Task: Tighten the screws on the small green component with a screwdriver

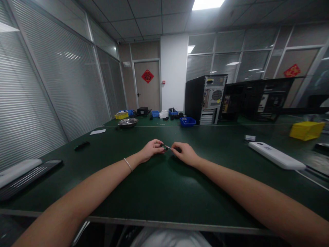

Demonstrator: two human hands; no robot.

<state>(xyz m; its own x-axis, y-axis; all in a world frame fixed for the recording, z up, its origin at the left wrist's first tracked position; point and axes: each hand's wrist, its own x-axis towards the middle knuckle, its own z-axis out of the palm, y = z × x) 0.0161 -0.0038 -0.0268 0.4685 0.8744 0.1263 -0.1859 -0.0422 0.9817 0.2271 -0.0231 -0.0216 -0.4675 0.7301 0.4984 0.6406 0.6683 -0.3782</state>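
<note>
Above the green table, my left hand (151, 150) is closed in a pinch around a small dark part with a bit of green on it (165, 147). Its kind is too small to make out. My right hand (185, 152) is closed around a thin metal-shafted tool (169, 147) that looks like a small screwdriver; the palm hides most of its dark handle. The shaft points left, and its tip meets or nearly meets the dark part. Both hands are close together near the middle of the table.
Left stand a dark slotted tray (31, 178) and a small dark object (82, 146). A white oblong device (276, 155) with a cable and a yellow bin (306, 130) lie right. Behind are a metal dish (128, 122), a blue bin (187, 121) and computer towers (207, 99).
</note>
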